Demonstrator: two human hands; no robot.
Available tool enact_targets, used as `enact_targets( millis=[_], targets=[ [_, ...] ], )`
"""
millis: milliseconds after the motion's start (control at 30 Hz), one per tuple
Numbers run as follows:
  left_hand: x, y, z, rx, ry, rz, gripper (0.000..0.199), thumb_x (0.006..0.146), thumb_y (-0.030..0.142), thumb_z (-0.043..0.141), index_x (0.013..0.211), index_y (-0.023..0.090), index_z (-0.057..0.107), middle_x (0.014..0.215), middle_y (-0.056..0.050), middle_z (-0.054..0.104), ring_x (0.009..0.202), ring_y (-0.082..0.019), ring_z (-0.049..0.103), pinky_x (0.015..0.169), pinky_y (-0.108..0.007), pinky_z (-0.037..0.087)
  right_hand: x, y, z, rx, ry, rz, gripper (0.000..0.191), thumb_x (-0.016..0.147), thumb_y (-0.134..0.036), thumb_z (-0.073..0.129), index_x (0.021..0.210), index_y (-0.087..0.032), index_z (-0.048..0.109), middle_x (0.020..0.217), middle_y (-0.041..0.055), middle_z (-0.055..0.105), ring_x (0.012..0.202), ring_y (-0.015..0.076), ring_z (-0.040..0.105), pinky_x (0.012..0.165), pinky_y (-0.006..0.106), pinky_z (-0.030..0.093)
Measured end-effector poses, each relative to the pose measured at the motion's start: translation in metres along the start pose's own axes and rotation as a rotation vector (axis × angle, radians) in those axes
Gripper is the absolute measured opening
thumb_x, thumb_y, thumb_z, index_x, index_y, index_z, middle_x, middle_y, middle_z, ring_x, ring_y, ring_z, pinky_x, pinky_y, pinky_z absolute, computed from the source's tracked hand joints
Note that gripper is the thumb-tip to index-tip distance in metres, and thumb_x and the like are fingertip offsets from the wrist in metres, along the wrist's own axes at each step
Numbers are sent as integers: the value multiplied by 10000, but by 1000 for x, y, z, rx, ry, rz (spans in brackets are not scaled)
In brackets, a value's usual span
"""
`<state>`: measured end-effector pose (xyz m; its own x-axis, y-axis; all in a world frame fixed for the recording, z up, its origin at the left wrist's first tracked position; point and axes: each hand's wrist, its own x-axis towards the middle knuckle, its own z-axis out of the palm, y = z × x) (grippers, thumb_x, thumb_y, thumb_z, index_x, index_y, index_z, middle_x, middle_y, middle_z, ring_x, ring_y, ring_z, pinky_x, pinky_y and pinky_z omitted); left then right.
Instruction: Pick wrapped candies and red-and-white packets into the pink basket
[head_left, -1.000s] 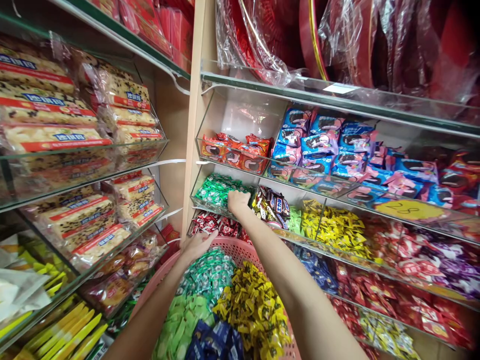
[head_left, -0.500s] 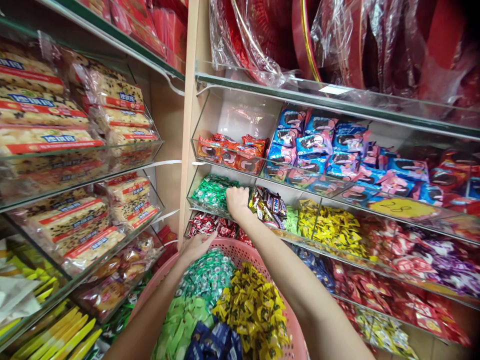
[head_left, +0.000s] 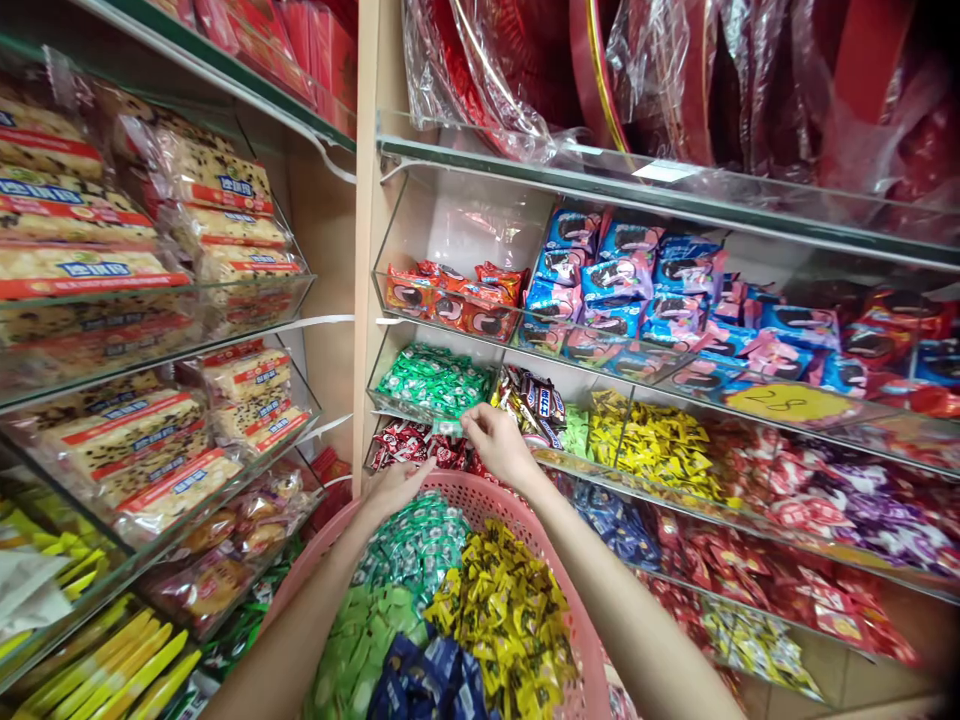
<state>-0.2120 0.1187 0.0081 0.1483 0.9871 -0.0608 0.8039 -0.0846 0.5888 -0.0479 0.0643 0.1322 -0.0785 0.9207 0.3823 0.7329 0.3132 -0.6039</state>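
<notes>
My left hand [head_left: 396,488] grips the far left rim of a pink perforated plastic basket [head_left: 589,610]. Inside the basket are heaps of green-wrapped candies [head_left: 416,545], light green candies [head_left: 367,645], yellow candies [head_left: 506,620] and dark blue candies [head_left: 427,680]. Beyond the rim, my right hand [head_left: 496,440] has its fingers pinched together on a green-wrapped candy [head_left: 448,427], partly hidden by the fingertips. It is just in front of a clear shelf bin of green candies [head_left: 433,380]. Below that bin lie red-wrapped candies [head_left: 412,445].
To the right, bins hold chocolate bars [head_left: 541,408], yellow candies [head_left: 660,440] and blue-and-pink cookie packs [head_left: 619,280]. A yellow price tag [head_left: 791,403] hangs on a glass shelf [head_left: 510,172]. Packaged rice bars [head_left: 142,440] fill the left shelves. Red plastic-wrapped items [head_left: 517,70] stand above.
My right hand has drawn back from the green candy bin, down and toward the basket, with a green candy at its fingertips. My left hand stays at the rim. The view has shifted slightly.
</notes>
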Motion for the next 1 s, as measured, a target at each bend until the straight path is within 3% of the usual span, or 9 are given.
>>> enact_targets(
  millis=[100, 233, 433, 633, 1000],
  targets=[
    [-2, 2, 0, 7, 3, 3, 610, 680, 726, 250, 864, 293, 639, 864, -1, 681, 874, -242, 596, 728, -304, 419, -21, 24, 15, 426, -102, 158, 221, 800, -366, 413, 762, -159, 480, 527, -17, 577, 486, 105, 558, 524, 223, 455],
    [-3, 5, 1, 17, 0, 11, 645, 676, 736, 236, 861, 268, 640, 896, -24, 678, 883, -253, 590, 738, -315, 416, -50, 64, 42, 721, -53, 403, 219, 682, -364, 538, 697, -158, 467, 545, -10, 581, 524, 133, 612, 512, 228, 480],
    [-7, 12, 1, 57, -16, 36, 665, 676, 748, 182, 769, 269, 634, 864, -21, 673, 863, -273, 584, 748, -355, 409, -73, 100, 65, 737, 42, 508, 221, 632, -313, 533, 778, -179, 435, 488, -69, 524, 437, 122, 577, 400, 194, 417],
    [-10, 17, 0, 53, -17, 24, 676, 669, 757, 171, 757, 270, 631, 808, -17, 671, 827, -264, 590, 719, -340, 415, -79, 109, 76, 675, -24, 494, 128, 610, -242, 492, 713, -171, 462, 473, -57, 525, 433, 116, 552, 412, 202, 409],
    [-12, 20, 0, 76, -5, 12, 666, 674, 754, 170, 722, 262, 616, 828, -14, 667, 820, -256, 587, 718, -336, 407, -77, 115, 90, 581, -3, 505, 110, 615, -243, 477, 698, -172, 481, 451, -46, 525, 426, 119, 539, 401, 202, 403]
  ],
)
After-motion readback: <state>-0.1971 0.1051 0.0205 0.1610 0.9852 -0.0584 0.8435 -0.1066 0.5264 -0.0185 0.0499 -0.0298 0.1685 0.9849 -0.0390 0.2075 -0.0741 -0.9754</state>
